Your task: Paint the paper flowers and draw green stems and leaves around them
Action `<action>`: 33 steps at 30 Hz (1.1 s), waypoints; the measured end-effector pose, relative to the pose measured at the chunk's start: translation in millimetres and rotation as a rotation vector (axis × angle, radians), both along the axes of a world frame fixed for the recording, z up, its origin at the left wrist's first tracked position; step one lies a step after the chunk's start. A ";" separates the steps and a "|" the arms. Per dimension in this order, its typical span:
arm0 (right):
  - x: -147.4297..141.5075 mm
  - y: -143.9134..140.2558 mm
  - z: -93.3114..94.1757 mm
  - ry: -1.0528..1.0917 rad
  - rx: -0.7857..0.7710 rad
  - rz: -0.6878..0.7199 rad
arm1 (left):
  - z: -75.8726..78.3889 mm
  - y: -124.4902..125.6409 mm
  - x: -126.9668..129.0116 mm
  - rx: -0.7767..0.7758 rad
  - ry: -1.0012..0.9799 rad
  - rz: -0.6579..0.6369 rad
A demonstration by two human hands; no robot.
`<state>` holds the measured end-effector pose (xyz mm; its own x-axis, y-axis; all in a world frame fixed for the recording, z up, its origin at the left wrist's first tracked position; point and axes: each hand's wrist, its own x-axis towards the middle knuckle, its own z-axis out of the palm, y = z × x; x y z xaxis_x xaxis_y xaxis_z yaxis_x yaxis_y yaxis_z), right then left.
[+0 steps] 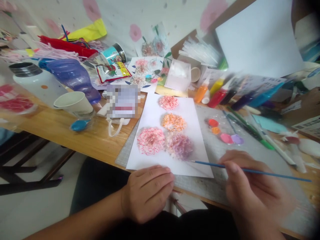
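Note:
A white sheet of paper (192,110) lies on a grey cutting mat (220,156), painted with several dabbed flowers in pink, orange and purple. My left hand (147,193) rests curled on the sheet's near edge, holding it down. My right hand (247,186) grips a thin blue paintbrush (275,174), whose tip reaches the sheet's lower right part beside the purple flower (180,146). Blobs of red, orange, pink and purple paint (225,133) sit on the mat to the right of the paper.
Paint bottles (217,91) lie beyond the mat. A paper cup (73,103), a white flask (37,81) and a purple bottle (72,76) stand at the left on the wooden table (57,126). Pens (252,131) lie at the right; craft supplies clutter the back.

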<state>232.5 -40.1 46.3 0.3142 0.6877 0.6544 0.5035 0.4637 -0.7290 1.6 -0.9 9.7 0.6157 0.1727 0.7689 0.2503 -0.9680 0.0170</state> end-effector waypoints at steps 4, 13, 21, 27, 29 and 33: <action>-1.6 0.6 1.5 -0.012 0.010 0.017 | 1.0 0.3 0.4 0.013 0.015 0.013; 1.8 0.0 -0.2 0.034 -0.029 0.002 | -2.0 0.2 0.2 0.006 0.024 0.007; -0.6 1.4 1.1 0.016 0.006 0.026 | -1.9 -0.1 -1.5 -0.007 0.024 -0.006; 0.2 0.8 0.7 0.019 0.002 0.002 | -1.5 0.6 -0.3 -0.001 0.016 0.002; -1.0 1.2 1.2 0.058 0.024 -0.012 | -0.5 0.8 0.2 -0.002 0.015 0.004; -4.8 2.6 2.3 0.018 -0.020 0.026 | 0.9 0.4 0.8 -0.001 0.002 0.009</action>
